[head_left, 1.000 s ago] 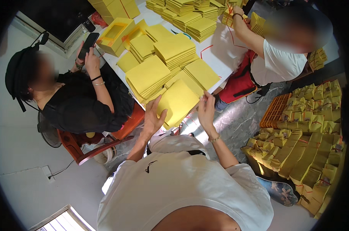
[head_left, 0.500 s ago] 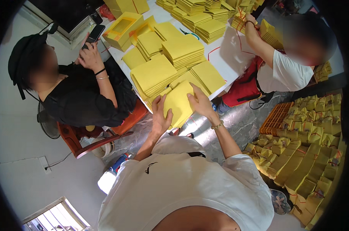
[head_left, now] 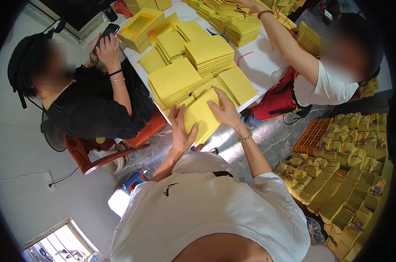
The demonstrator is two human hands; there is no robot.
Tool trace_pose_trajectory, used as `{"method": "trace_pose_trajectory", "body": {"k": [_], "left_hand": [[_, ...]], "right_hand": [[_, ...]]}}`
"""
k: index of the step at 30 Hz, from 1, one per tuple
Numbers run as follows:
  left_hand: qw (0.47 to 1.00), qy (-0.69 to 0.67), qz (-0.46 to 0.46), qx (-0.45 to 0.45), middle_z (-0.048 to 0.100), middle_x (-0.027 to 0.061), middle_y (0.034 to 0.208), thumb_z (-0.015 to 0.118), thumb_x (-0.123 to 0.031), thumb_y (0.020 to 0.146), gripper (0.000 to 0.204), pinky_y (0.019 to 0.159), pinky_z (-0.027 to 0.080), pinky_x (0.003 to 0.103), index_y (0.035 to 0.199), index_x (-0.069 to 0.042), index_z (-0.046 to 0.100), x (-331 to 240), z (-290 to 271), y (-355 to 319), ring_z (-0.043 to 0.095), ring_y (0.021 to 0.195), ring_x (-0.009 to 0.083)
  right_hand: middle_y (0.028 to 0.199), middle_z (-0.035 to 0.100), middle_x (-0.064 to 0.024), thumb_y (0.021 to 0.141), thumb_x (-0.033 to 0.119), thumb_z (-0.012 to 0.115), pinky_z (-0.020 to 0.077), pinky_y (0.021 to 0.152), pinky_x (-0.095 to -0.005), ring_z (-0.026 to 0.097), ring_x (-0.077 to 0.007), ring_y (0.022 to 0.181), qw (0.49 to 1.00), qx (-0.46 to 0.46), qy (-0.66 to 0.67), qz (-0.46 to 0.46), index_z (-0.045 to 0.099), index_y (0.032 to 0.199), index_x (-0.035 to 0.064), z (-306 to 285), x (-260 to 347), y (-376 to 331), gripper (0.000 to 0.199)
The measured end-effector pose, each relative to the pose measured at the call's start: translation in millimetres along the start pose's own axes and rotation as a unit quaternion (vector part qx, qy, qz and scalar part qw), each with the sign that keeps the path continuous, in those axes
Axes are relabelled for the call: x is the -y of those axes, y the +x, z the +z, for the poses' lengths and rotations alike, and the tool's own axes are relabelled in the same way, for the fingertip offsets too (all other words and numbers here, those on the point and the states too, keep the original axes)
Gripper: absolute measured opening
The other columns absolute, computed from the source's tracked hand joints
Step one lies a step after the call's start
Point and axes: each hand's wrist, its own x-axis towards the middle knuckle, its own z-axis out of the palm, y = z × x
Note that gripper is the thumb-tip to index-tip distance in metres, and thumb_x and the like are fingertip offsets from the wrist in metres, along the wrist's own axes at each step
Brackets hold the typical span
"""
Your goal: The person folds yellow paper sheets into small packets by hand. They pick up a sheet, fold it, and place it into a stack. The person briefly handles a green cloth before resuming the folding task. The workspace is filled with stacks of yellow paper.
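A stack of yellow paper lies at the table's near edge, partly overhanging it. My left hand grips its left side, fingers bent against the edge and thumb at the near left. On the opposite side my right hand grips the stack, its thumb on the top sheet and fingers stretched along the far right edge. Just beyond it, a thick yellow paper stack stands to the left. Another stack sits at the right, with a taller one farther back.
On the left a person in black holds a phone beside the white table. At the right a person in white reaches over it. A yellow box stands at the far left; bundled yellow paper covers the floor at right.
My right hand has shifted slightly, its thumb now lower on the stack. The person on the right has stretched an arm to the far stacks. The person on the left has brought both hands to the phone.
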Motion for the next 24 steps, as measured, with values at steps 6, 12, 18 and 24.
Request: {"method": "trace_pose_trajectory", "body": {"k": [6,12,18,24], "left_hand": [[1.000,0.001,-0.018,0.008,0.020,0.0279,0.139,0.070,-0.018,0.078,0.074,0.104,0.035,0.050,0.140,0.000,0.033,-1,0,0,0.034,0.124,0.0457],[0.999,0.003,-0.033,0.008,0.024,0.0270,0.138,0.074,-0.017,0.076,0.075,0.104,0.036,0.048,0.140,-0.002,0.036,-1,0,0,0.035,0.124,0.0439],[1.000,0.008,-0.021,0.014,0.023,0.0268,0.139,0.075,-0.018,0.076,0.077,0.105,0.035,0.048,0.141,-0.004,0.036,-2,-3,0,0.034,0.126,0.0441],[1.000,0.008,-0.017,0.018,0.022,0.0270,0.140,0.074,-0.023,0.078,0.078,0.107,0.031,0.050,0.142,-0.005,0.034,-9,-7,-2,0.028,0.130,0.0443]], "right_hand": [[0.128,0.054,-0.0206,0.088,0.020,0.064,0.0414,0.099,-0.0340,0.053,-0.0285,0.119,0.996,-0.004,0.090,0.022,0.044,0.134,-0.0015,-2,-14,3,0.055],[0.117,0.059,-0.0160,0.090,0.018,0.062,0.0465,0.092,-0.0357,0.059,-0.0243,0.106,0.998,-0.068,0.013,0.007,0.056,0.121,-0.0009,-20,-4,-11,0.037],[0.104,0.059,-0.0114,0.091,0.014,0.060,0.0508,0.079,-0.0297,0.059,-0.0186,0.097,0.983,-0.169,0.045,0.062,0.063,0.112,0.0027,-32,-6,-39,0.024],[0.115,0.053,-0.0135,0.093,0.016,0.058,0.0508,0.079,-0.0292,0.055,-0.0218,0.107,0.969,-0.226,0.060,0.077,0.050,0.128,0.0021,-10,-39,-76,0.039]]}}
